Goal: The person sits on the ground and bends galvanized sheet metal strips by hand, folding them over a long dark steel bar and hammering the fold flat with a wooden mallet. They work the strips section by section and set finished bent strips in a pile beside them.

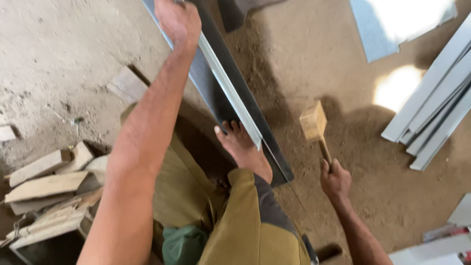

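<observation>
My left hand [177,19] grips the upper edge of a long folded metal sheet strip [230,93] that runs from the top of the view down to my bare foot [241,147]. The foot presses on the strip's lower end, over a dark metal bar [274,162] lying on the dirt floor. My right hand [335,179] holds the handle of a wooden mallet [314,122], its block head raised just right of the strip's lower end and not touching it. My knee in olive trousers fills the lower middle.
Wooden blocks and planks [46,186] are piled at the lower left. A stack of folded grey metal strips [436,108] lies at the right, with flat sheets [392,24] at the top right and more at the lower right corner.
</observation>
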